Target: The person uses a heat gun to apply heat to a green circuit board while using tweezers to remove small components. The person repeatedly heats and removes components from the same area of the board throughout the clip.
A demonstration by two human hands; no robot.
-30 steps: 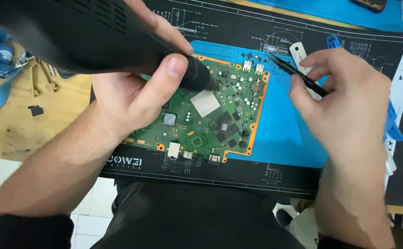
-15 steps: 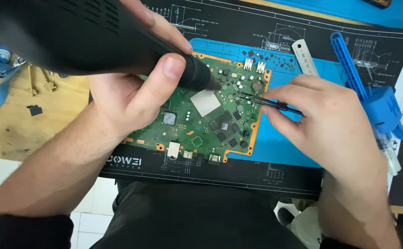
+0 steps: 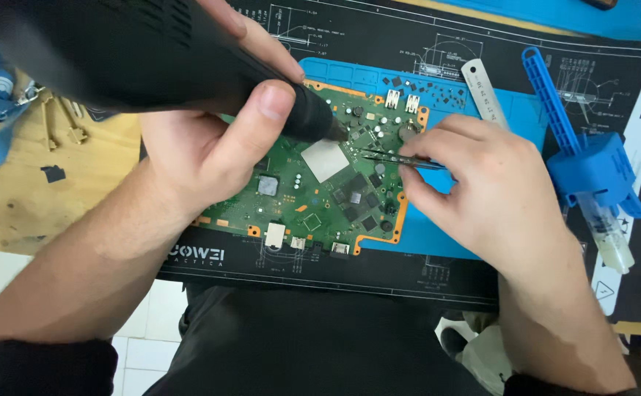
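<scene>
Mat, black with white line drawings, covers the bench; a blue pad lies on it, and on that pad lies the board, green, flat, component side up, its lower edge overhanging onto the black mat. To the left of the mat sits a tan sheet carrying small metal parts. At right a blue stand holds a clear syringe, and a steel ruler lies just above the pad's upper edge.

Left hand is clenched round a bulky black tool, thumb pressed along its barrel; the nozzle points down at the board's upper middle, just above a silver square plate. Whether the nozzle touches the board cannot be told.

Right hand pinches tweezers, fingers closed on the shank, tips reaching left to a spot just beside the nozzle.

Progress, as judged: both tools are set on the same small area, so the work on that spot appears to be under way. No part is seen lifted in the tweezer tips; the tips are too fine to say whether they grip anything. The rest of the board looks populated and untouched
</scene>
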